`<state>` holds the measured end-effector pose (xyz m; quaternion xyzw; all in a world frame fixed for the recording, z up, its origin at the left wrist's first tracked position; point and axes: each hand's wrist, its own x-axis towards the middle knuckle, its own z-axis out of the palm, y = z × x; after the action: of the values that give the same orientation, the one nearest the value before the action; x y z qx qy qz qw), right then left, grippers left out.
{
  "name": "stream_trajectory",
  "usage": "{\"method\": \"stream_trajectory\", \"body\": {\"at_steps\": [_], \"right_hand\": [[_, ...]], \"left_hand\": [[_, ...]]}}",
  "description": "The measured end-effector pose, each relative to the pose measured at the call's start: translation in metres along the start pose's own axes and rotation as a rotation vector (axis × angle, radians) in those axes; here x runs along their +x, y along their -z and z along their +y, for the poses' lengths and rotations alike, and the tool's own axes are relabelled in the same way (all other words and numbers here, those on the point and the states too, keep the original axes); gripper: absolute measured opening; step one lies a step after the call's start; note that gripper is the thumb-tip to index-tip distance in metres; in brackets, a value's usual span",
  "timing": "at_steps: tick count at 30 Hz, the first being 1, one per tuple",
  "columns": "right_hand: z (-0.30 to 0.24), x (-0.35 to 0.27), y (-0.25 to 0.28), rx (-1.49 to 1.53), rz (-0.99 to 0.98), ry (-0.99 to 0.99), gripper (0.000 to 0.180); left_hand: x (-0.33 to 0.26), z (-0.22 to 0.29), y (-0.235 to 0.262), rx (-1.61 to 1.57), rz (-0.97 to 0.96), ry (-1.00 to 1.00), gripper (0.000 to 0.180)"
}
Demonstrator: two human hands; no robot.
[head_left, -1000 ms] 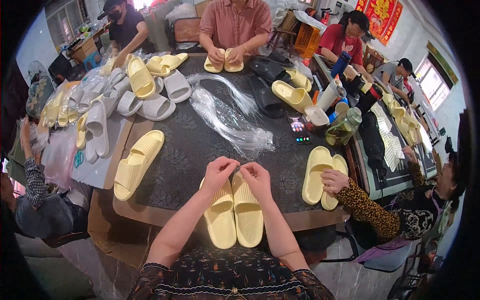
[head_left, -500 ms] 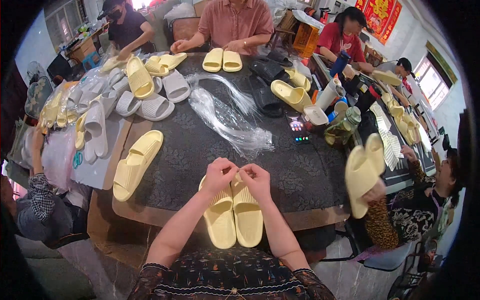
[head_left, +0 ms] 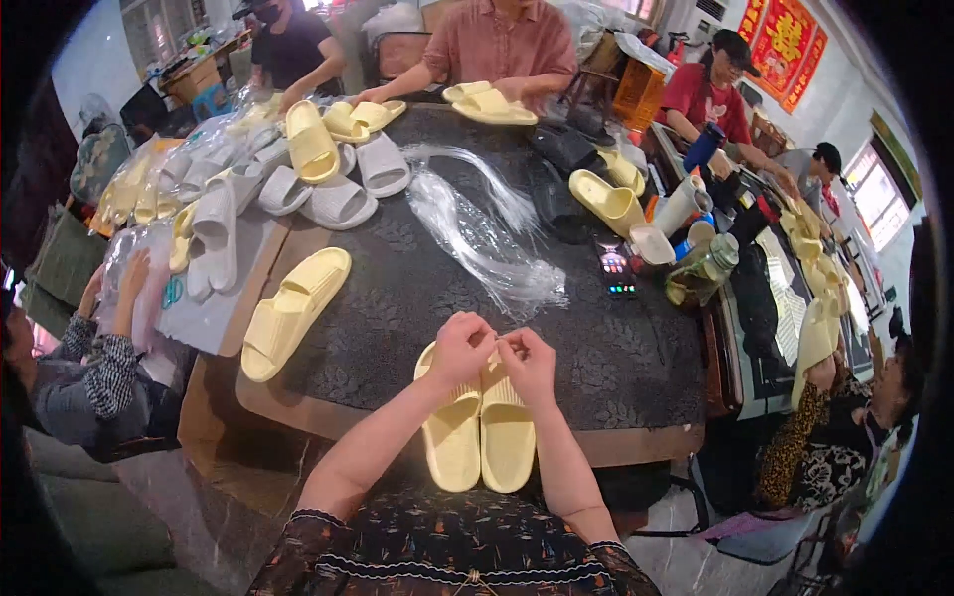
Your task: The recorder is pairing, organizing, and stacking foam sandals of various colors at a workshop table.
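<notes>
Left hand [head_left: 463, 348]: I am seeing it pinching, thumb and index tip drawn together, over the toe end of a pair of pale yellow, foam-looking slippers with ribbed straps [head_left: 454, 452].
Right hand [head_left: 529, 366]: it is mirroring that pinch, its tips almost meeting the other's; whether something thin is being held between them, I cannot tell from where I am watching.
Slipper placement: the pair is lying side by side, soles down, toes pointing away from the body and heels reaching past the near table edge; I am guessing this is keeping both inner edges together beneath the fingers.
Forearms: they are angling inward from either side, probably so both hands can be working at one spot.
Bundle of long, clear, shiny plastic strands [head_left: 467, 253]: it is lying loose beyond the hands, apparently central so that it is staying within reach.
Dark, leaf-patterned table covering [head_left: 616, 392]: it is lying under the strands and the toe ends, with bare space around the hands.
Pale yellow ribbed footwear at the left [head_left: 296, 313]: it is resting apart near the table's edge, seemingly leaving the middle free.
Black phone with a lit screen [head_left: 615, 268]: it is lying to the right, well away from the fingers.
</notes>
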<state>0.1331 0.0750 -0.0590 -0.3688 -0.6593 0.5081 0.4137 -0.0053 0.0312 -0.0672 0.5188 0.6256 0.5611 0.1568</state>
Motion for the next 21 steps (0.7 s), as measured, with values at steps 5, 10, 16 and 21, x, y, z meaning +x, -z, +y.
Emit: {"method": "stream_trajectory", "body": {"at_steps": [5,10,16,21], "right_hand": [[-0.015,0.001,-0.001,-0.110,0.186,0.246,0.006],[-0.040,-0.049,0.033,-0.321,-0.050,0.228,0.011],[-0.062,-0.093,0.032,-0.747,-0.522,-0.040,0.042],[-0.039,-0.093,-0.001,-0.922,-0.309,-0.013,0.058]], "left_hand": [[0.010,0.005,0.021,-0.076,-0.132,0.117,0.020],[0.015,0.008,0.084,0.551,0.220,0.051,0.060],[0.017,-0.054,0.172,0.862,0.602,0.472,0.098],[0.035,-0.070,0.171,0.694,0.595,0.558,0.103]]}}
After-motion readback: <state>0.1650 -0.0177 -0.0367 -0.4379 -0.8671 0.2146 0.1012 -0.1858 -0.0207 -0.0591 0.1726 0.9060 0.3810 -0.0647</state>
